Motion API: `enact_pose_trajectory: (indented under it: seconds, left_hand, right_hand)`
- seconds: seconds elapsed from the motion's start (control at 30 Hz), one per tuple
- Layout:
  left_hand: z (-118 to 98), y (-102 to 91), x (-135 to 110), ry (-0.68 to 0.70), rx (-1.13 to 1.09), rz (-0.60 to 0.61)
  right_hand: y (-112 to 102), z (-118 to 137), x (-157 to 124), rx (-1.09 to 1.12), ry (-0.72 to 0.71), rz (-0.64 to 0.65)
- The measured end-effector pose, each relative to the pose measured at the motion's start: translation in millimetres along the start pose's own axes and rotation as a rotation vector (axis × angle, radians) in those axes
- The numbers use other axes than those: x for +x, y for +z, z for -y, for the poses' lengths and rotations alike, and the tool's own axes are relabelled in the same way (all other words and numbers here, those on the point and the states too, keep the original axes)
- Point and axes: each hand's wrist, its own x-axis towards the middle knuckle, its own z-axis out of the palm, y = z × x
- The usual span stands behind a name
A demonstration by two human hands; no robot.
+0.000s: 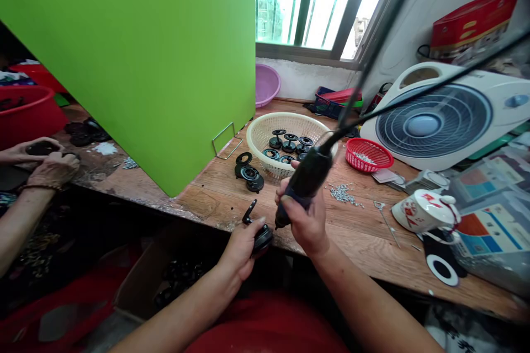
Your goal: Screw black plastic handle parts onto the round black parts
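Observation:
My right hand (305, 219) is wrapped round a black electric screwdriver (307, 176), whose tip points down at a small black round part (262, 237). My left hand (243, 247) grips that part at the table's front edge. A cable runs up and right from the screwdriver. Two more black parts (249, 172) lie on the wooden table (360, 237) just beyond. A cream basket (265, 129) behind them holds several black round parts.
A green board (157, 55) stands at the left. A red basket (368, 154) of screws, loose screws (343, 193), a white fan (439, 118) and a teapot (426, 210) lie to the right. Another person's hands (45, 162) work at far left. A box (165, 281) of parts sits below the table.

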Motion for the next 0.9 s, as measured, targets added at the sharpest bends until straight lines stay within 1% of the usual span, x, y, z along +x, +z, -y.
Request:
enact_pose_trajectory:
  seconds: [0.1, 0.2, 0.43, 0.53, 0.63, 0.73, 0.87, 0.9]
  left_hand:
    - [1.6, 5.1, -4.5, 0.008, 0.033, 0.016]
    - [3.2, 9.7, -8.8, 0.009, 0.046, 0.048]
    - [6.3, 13.9, -11.4, 0.010, 0.025, 0.107]
    - [5.5, 14.7, -11.6, 0.030, 0.001, 0.141]
    - [5.6, 16.1, -13.2, 0.072, -0.047, 0.220]
    - [9.3, 17.0, -15.7, 0.099, -0.049, 0.303]
    - [20.0, 12.5, -14.8, 0.068, 0.016, 0.331]
    - [22.6, 9.7, -13.5, 0.048, 0.036, 0.353]
  right_hand:
    - [0.3, 13.0, -5.6, 0.208, -0.034, -0.037]
    - [-1.3, 18.1, -9.1, 0.279, -0.065, -0.018]
    - [-2.3, 13.3, -17.9, 0.293, -0.092, 0.040]
    - [-1.6, 15.4, -18.4, 0.315, -0.135, 0.039]
    - [-3.9, 17.2, -19.4, 0.291, -0.170, 0.078]
    - [-8.9, 16.6, -23.5, 0.236, -0.121, 0.120]
    - [-11.9, 16.2, -33.2, 0.142, -0.069, 0.095]
    - [-11.6, 16.5, -36.3, 0.140, -0.045, 0.113]
